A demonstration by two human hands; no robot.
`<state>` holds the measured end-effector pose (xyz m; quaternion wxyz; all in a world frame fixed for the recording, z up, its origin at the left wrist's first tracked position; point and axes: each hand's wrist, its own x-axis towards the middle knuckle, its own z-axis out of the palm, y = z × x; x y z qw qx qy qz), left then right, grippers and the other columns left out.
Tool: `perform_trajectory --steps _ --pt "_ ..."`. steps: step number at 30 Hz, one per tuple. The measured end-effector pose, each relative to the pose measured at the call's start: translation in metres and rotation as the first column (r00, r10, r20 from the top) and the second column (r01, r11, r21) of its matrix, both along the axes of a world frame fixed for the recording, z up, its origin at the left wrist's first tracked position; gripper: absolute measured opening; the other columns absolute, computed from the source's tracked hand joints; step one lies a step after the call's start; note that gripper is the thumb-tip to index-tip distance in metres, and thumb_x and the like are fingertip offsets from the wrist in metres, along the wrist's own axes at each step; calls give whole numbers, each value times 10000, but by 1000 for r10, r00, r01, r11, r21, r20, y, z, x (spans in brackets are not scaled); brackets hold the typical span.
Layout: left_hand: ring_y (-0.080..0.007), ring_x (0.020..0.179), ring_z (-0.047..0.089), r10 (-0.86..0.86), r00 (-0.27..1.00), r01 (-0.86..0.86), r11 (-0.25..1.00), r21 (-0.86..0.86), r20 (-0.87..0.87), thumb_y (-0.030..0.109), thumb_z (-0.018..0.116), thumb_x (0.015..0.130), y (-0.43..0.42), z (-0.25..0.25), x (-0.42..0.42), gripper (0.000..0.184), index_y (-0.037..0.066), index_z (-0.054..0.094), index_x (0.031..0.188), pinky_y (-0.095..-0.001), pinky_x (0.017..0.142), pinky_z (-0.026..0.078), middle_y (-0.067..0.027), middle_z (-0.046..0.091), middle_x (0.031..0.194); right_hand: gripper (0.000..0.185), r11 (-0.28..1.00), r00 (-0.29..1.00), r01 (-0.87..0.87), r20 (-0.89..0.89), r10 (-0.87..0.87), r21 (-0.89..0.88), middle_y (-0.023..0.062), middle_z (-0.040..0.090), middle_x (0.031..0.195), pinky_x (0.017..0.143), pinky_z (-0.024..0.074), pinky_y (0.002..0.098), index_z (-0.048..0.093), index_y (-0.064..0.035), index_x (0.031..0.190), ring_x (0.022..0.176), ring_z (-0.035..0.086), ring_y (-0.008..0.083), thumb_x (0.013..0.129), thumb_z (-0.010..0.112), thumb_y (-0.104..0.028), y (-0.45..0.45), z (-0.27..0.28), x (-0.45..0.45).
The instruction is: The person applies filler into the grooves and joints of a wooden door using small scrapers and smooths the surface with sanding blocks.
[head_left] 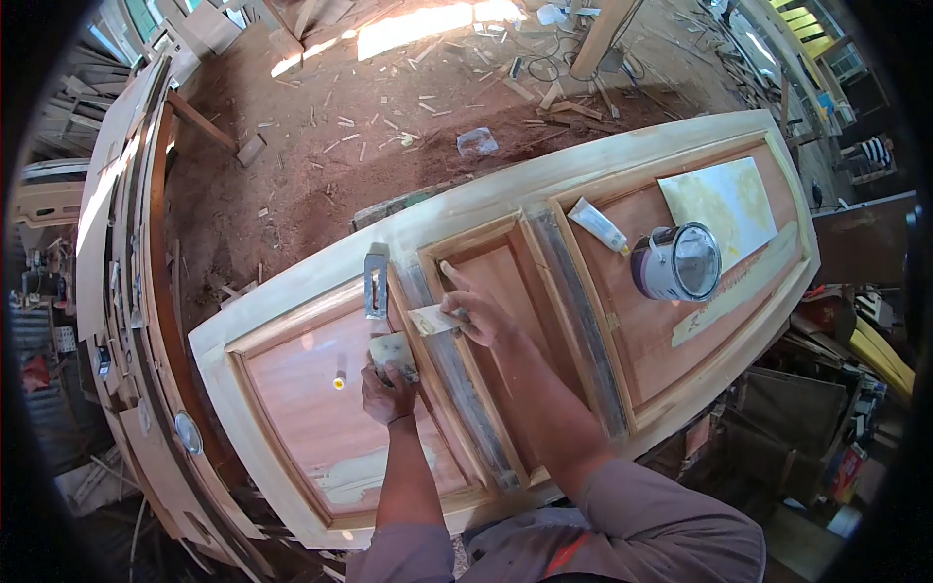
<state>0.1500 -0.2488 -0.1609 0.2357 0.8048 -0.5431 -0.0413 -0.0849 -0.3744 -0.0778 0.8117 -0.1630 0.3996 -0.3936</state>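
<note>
A wooden panel door point(622, 389) lies flat in front of me. My left hand point(389, 394) is closed on a flat putty spreader point(394, 355) smeared with pale filler, over the door's left panel. Just to its right, my right hand point(474, 313) grips a second pale putty spreader point(434, 320), index finger stretched out along the middle panel's frame. A slotted grey metal piece point(375, 288) rests on the door frame beyond my left hand. Near that hand lies a small yellow-and-white cap point(339, 383). Dried-looking filler patches point(374, 473) mark the left panel.
On the right panel stand a metal can point(677, 262), a white tube point(599, 225) and a filler-smeared sheet point(719, 209). Stacked boards point(146, 291) line the left side. Wood scraps litter the dirt floor point(321, 146); a post point(604, 39) rises behind. Clutter fills the lower right.
</note>
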Motion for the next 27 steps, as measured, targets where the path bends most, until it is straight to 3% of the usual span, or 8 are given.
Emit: perform_trajectory --steps 2,8,11,14,17,23,26,27 --pt "-435 766 685 0 1000 0 1000 1 -3 391 601 1004 -1 2 -1 329 63 565 1007 -553 641 536 -198 681 828 1110 998 998 50 -32 -49 49 123 611 1030 559 490 351 113 -15 1700 704 600 173 756 688 -119 12 -22 3" --pt "-441 763 676 6 1000 -6 1000 12 -15 372 612 996 -1 2 -1 315 62 557 1001 -558 642 528 -198 674 819 1101 998 998 27 -52 -24 53 100 591 1013 527 488 330 106 -4 1695 714 599 170 763 677 -134 -1 -10 15" --pt "-442 779 679 18 999 -18 1000 18 -31 364 624 989 -1 -1 0 310 61 563 1010 -559 656 532 -202 677 830 1052 994 997 70 -27 -68 84 89 586 1041 528 485 318 157 -25 1691 726 594 165 781 668 -154 -13 0 20" --pt "-446 798 684 38 998 -36 999 35 -48 363 632 985 0 -3 0 305 67 570 1032 -561 676 534 -207 687 851 990 993 995 96 17 -97 68 77 586 1074 539 494 309 216 -50 1678 770 605 160 798 656 -162 -20 -31 25" --pt "-455 817 689 46 997 -42 998 56 -66 373 631 986 1 -3 0 309 78 572 1061 -565 699 532 -215 704 878 974 970 969 204 113 -219 133 62 594 1081 544 495 299 219 -62 1680 786 618 153 807 642 -157 -23 -26 32" --pt "-437 790 684 40 999 -40 997 61 -8 383 632 982 1 -4 0 322 71 568 1027 -557 664 535 -194 683 844 979 968 934 239 255 -251 77 63 619 1112 601 534 274 216 -95 1695 811 656 130 806 624 -142 -14 -11 29" --pt "-434 787 684 29 1000 -29 999 43 -2 381 631 980 2 -5 1 319 72 568 1026 -555 661 533 -192 683 843 999 991 955 114 282 -92 -64 70 629 1153 609 552 269 201 -104 1702 789 653 113 796 622 -130 -8 -30 22" --pt "-433 786 684 25 1000 -25 999 34 -4 376 632 980 2 -7 1 315 71 567 1027 -555 661 532 -192 685 844 996 987 955 147 271 -123 -69 80 646 1108 572 546 276 186 -102 1704 738 651 123 806 619 -118 -8 -26 24"
